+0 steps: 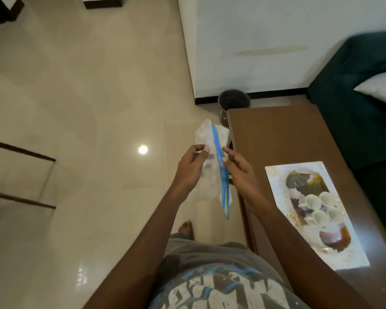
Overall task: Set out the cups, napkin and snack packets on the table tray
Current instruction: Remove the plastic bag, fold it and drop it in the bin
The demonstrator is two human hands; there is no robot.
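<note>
I hold a clear plastic zip bag (210, 175) with a blue and yellow strip over the floor, left of the table. My left hand (191, 168) pinches its left side, thumb on the front. My right hand (239, 172) touches the blue strip, thumb against it and fingers nearly straight. On the brown table (288, 139) lies a white patterned tray (276, 175) with several small white cups (321, 208) clustered at its middle. What the bag holds is blurred.
A dark round bin (233, 103) stands on the floor by the table's far corner, below the white wall. A green sofa (361, 97) with a white cushion (381, 85) lies beyond the table. Chair legs (25, 175) stand at the left on the glossy tiled floor.
</note>
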